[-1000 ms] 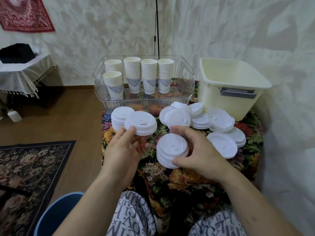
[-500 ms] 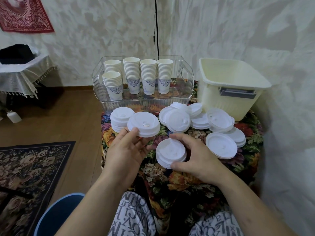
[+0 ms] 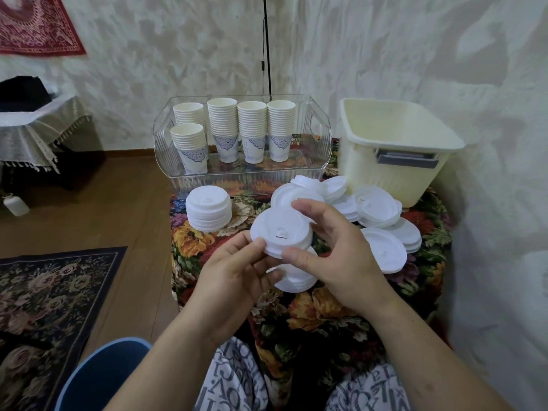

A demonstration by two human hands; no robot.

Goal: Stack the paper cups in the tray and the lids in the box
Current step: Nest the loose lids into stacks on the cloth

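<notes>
From my head camera, my left hand (image 3: 234, 272) and right hand (image 3: 335, 256) have come together; a second ago each pinched its own white round plastic lid stack, and now both pinch the top stack (image 3: 280, 232) by its rim, set over a second stack (image 3: 295, 277) beneath. The merged pile seems ready for the cream plastic box (image 3: 394, 173) at right, which shows no lids yet; the stacked paper cups (image 3: 252, 132) already stand in the clear ribbed tray (image 3: 320, 129).
</notes>
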